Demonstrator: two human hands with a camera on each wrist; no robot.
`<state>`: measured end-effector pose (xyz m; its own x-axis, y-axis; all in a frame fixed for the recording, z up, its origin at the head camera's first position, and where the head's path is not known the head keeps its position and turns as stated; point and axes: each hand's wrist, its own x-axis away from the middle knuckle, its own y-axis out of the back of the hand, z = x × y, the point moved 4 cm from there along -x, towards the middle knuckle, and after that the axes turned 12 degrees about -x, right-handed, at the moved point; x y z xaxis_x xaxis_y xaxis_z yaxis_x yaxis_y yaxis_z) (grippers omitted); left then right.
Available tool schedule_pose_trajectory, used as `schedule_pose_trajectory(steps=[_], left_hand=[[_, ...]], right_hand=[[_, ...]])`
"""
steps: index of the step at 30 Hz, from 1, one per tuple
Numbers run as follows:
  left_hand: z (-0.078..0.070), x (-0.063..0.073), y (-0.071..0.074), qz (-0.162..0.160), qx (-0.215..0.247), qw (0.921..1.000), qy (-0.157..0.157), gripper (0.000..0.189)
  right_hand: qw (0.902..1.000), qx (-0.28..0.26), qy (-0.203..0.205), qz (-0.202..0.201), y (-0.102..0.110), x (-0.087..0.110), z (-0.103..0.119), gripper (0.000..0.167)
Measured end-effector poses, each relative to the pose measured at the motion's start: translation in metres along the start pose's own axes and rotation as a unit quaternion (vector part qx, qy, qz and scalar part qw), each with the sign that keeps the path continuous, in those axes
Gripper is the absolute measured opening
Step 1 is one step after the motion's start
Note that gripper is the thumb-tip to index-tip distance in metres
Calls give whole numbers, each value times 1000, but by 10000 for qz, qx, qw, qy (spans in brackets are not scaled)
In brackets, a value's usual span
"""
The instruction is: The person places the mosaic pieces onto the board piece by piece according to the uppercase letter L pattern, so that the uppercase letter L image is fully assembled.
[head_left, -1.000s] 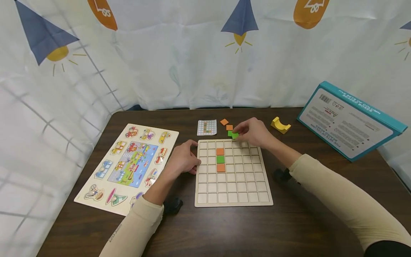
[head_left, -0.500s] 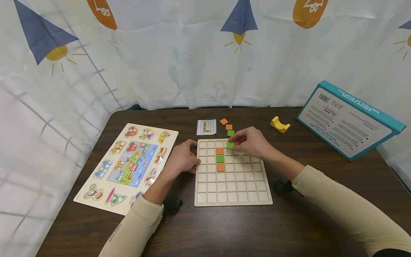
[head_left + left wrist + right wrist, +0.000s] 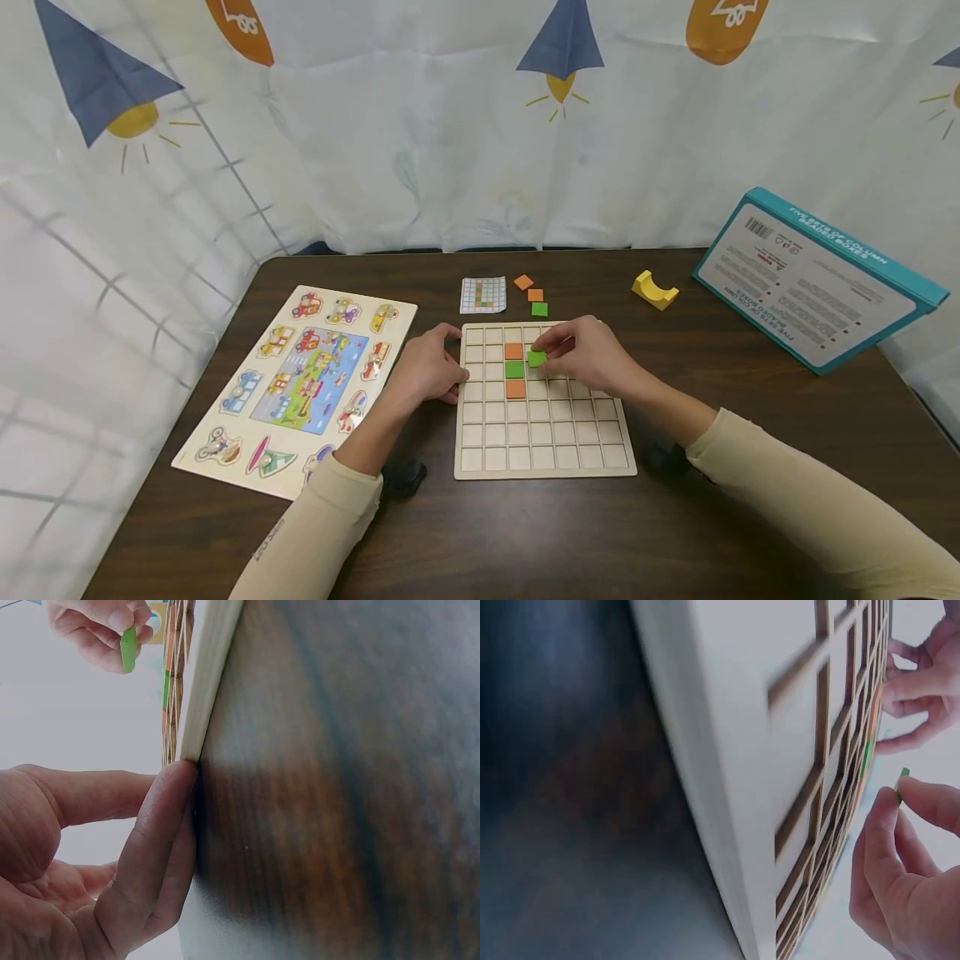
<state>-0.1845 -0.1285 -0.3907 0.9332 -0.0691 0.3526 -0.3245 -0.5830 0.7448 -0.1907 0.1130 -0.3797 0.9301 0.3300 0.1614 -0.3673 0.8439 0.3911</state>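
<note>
A wooden grid board (image 3: 551, 433) lies on the table, with two orange tiles (image 3: 515, 389) and a green tile (image 3: 513, 369) between them in one column. My left hand (image 3: 427, 371) rests against the board's left edge; in the left wrist view a fingertip (image 3: 180, 772) touches the side of the rim. My right hand (image 3: 592, 354) pinches another green tile (image 3: 536, 358) between thumb and fingers, just above the grid and right of the tile column. Seen from the right wrist, that tile (image 3: 904, 784) is tilted on edge and stands off the board.
Behind the board lie a small pattern card (image 3: 483, 296), loose orange tiles (image 3: 536, 295) and a green tile (image 3: 539, 309). A vehicle peg puzzle (image 3: 311, 383) lies left. A yellow curved block (image 3: 655, 292) and a teal box (image 3: 817, 283) stand right.
My right hand has drawn one green tile from the loose pieces behind the board toward me, over the grid. The other green tile stays behind the board. My left hand has not moved.
</note>
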Motion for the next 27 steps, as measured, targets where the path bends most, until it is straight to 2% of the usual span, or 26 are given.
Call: schedule_pose_trajectory(steps=[5,11,27], left_hand=[[0,0,0,6,18,10000,-8,65],[0,0,0,16,102,9999,17,65],[0,2,0,66,182,9998,49,64]], right_hand=[[9999,-15,81,141,-9,6,1,24],[9995,-123,-97,264,-20,13,2,24],[9981,274,-84,536,-41,25,7,20]])
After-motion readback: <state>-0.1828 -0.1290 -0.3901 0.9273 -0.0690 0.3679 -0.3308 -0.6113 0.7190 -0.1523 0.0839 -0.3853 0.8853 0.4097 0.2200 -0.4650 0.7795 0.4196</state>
